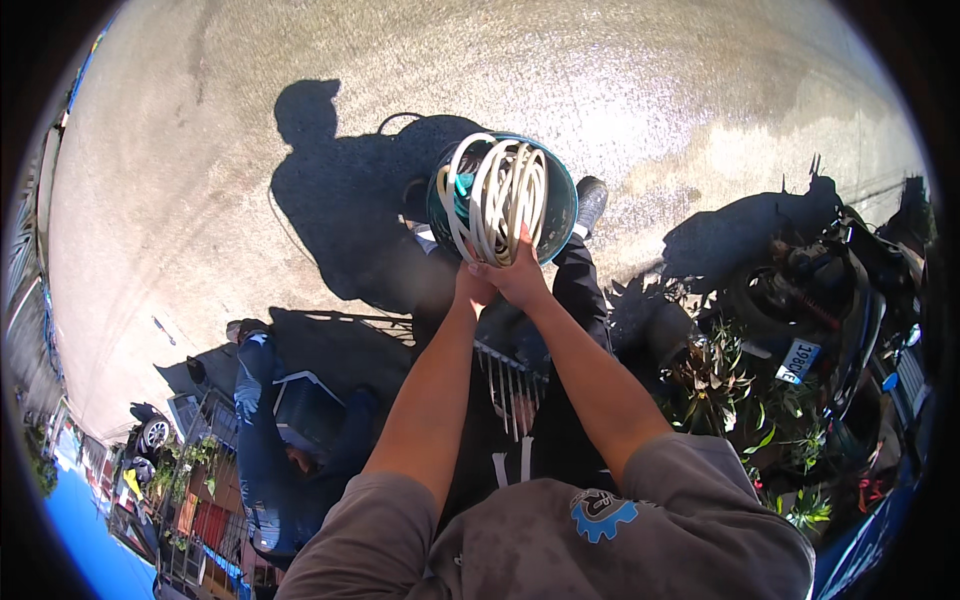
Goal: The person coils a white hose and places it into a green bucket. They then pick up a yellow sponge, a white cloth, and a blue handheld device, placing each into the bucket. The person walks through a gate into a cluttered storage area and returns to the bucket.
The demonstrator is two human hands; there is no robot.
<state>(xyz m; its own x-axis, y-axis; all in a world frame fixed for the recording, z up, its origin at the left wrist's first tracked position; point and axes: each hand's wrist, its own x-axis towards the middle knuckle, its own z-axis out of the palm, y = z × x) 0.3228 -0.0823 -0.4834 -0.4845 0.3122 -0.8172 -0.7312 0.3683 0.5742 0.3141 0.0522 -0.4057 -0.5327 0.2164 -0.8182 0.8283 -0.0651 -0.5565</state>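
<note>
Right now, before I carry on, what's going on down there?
A person's left hand and right hand meet at the near side of a pale coiled hose, which sits in a dark green bucket. The right hand touches the hose; whether either also holds the bucket is hidden. Off left, another person is beside a container.

- Your T-shirt (520, 550) is grey, with short sleeves (385, 525).
- Its chest carries a blue gear print (603, 516).
- Your left hand (474, 286) and right hand (520, 277) are bare.
- Your trousers (580, 287) look black.
- Your shoe (592, 204) is dark.
</note>
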